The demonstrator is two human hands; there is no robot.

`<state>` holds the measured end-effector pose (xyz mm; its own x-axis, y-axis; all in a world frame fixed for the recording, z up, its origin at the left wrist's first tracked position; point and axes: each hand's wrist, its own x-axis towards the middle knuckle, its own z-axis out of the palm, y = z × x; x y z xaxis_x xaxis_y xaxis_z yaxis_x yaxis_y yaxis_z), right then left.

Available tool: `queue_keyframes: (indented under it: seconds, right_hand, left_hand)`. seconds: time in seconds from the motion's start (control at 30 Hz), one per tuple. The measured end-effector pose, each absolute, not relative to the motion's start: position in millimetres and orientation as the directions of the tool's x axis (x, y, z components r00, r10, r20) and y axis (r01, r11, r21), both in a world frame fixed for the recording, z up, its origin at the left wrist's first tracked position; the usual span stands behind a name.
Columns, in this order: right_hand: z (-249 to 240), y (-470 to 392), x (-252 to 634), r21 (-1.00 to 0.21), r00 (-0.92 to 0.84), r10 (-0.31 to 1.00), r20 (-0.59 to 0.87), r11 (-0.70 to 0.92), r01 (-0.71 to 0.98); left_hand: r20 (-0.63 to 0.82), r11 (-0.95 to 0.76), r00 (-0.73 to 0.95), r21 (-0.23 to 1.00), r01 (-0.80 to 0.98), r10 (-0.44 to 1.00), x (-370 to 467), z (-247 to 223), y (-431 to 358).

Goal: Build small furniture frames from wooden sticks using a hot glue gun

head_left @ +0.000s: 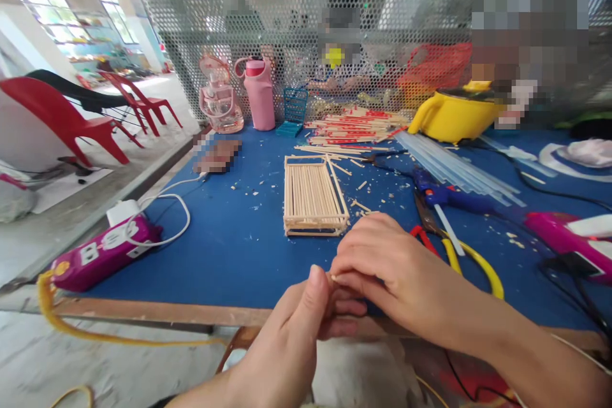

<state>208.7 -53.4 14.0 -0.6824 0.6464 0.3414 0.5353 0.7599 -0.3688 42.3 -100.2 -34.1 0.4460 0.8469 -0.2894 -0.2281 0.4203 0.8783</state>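
Observation:
Both hands meet just in front of the table's near edge. My right hand (382, 261) is closed in a pinch on a small pale piece (334, 278), which looks like the end of a wooden stick. My left hand (301, 319) has its thumb up and its fingers curled beneath the right; whatever lies in its grip is hidden. Just beyond the hands stands a small box-like frame (313, 194) built of wooden sticks, with a floor of sticks laid side by side. Short stick offcuts (361, 206) lie to its right.
Red-tipped sticks (354, 124) are piled at the back beside clear glue sticks (459, 169). A blue glue gun (449, 194), yellow-handled cutters (482, 268) and a yellow pot (459, 115) stand right. Left are a purple power strip (105, 255), a phone (218, 156) and a pink bottle (259, 95).

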Motion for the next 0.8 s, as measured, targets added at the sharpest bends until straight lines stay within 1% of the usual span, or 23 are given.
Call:
queue_keyframes:
  seconds: [0.07,0.1,0.13,0.17,0.2,0.23,0.27,0.3,0.33,0.4,0.47,0.5,0.6,0.67,0.73,0.8]
  right_hand:
    - [13.8,-49.1,212.4,-0.331,-0.650,0.629,0.426,0.777,0.535]
    - [13.5,-46.1,215.2,-0.301,-0.626,0.619,0.475,0.782,0.545]
    - [12.9,-42.4,218.4,-0.267,-0.602,0.607,0.519,0.784,0.561]
    - [12.0,-38.3,221.5,-0.233,-0.584,0.597,0.550,0.781,0.579]
    - [10.7,-33.7,224.3,-0.201,-0.577,0.587,0.568,0.779,0.594]
    - [9.2,-29.0,226.5,-0.174,-0.579,0.578,0.575,0.778,0.604]
    - [7.4,-24.3,227.9,-0.154,-0.588,0.569,0.574,0.781,0.606]
    - [5.7,-19.8,228.8,-0.141,-0.601,0.564,0.567,0.785,0.604]
    - [4.4,-15.5,229.3,-0.133,-0.614,0.558,0.559,0.791,0.597]
    - [4.3,-8.3,230.1,-0.139,-0.637,0.556,0.534,0.801,0.583]
    - [9.3,-2.9,231.5,-0.190,-0.638,0.579,0.507,0.797,0.573]
    - [13.8,-0.9,232.5,-0.235,-0.624,0.600,0.500,0.788,0.569]
    - [30.9,2.5,234.9,-0.382,-0.518,0.679,0.521,0.728,0.570]
    - [39.9,2.5,234.7,-0.418,-0.412,0.701,0.582,0.693,0.588]
    - [43.4,0.4,232.7,-0.376,-0.320,0.665,0.674,0.683,0.627]
    - [42.4,-3.8,229.8,-0.269,-0.287,0.570,0.770,0.697,0.664]
  left_hand:
    - [-0.234,0.277,0.336,0.957,-0.085,0.912,32.4,-33.6,-94.1]
    - [-0.182,0.187,0.218,0.982,-0.003,0.959,26.3,-34.3,-88.8]
    - [-0.081,0.076,0.046,0.992,0.100,0.996,19.8,-35.4,-81.8]
    - [0.041,-0.022,-0.075,0.971,0.237,0.996,13.4,-36.8,-73.4]
    - [0.108,-0.058,-0.123,0.933,0.355,0.986,7.4,-38.1,-64.0]
    - [0.123,-0.072,-0.090,0.897,0.437,0.988,2.3,-39.0,-54.1]
    - [0.111,-0.090,-0.013,0.866,0.492,0.994,-1.6,-39.4,-44.2]
    - [0.112,-0.125,0.056,0.847,0.517,0.992,-4.3,-39.1,-35.0]
    - [0.115,-0.160,0.118,0.834,0.528,0.986,-5.8,-38.0,-27.0]
    - [0.129,-0.200,0.168,0.820,0.537,0.977,-6.4,-32.3,-14.8]
    - [0.155,-0.224,0.171,0.813,0.538,0.973,-5.1,-21.5,-7.6]
    - [0.175,-0.240,0.172,0.813,0.531,0.970,-4.1,-14.2,-5.2]
    - [0.260,-0.313,0.177,0.821,0.477,0.949,0.1,11.6,0.9]
    - [0.314,-0.347,0.148,0.830,0.437,0.938,3.4,26.3,5.2]
    - [0.334,-0.346,0.099,0.857,0.383,0.937,5.8,34.4,9.0]
    - [0.313,-0.309,0.039,0.899,0.310,0.949,6.6,35.5,11.0]
